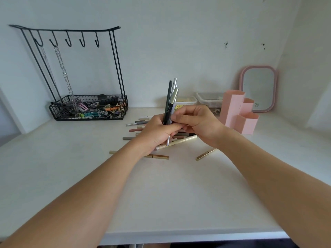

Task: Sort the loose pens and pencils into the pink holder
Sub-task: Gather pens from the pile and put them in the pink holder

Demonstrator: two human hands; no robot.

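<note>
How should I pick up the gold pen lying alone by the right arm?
Pinch the flat gold pen around its middle, coming straight down from above. It lies flat on the white table, slanted, with bare table on both long sides, so fingertips fit either side. The right hand looks nearest, but is busy with the upright pens.

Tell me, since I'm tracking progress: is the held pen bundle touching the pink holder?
Apart. The head view shows the pen bundle upright in both hands, white wall visible between it and the pink holder.

A home dressing corner: a white tabletop (71,167) against plain walls, with a pink-framed mirror (258,88) at its far right corner and a black wire jewellery rack (71,68) holding chains far left.
</note>
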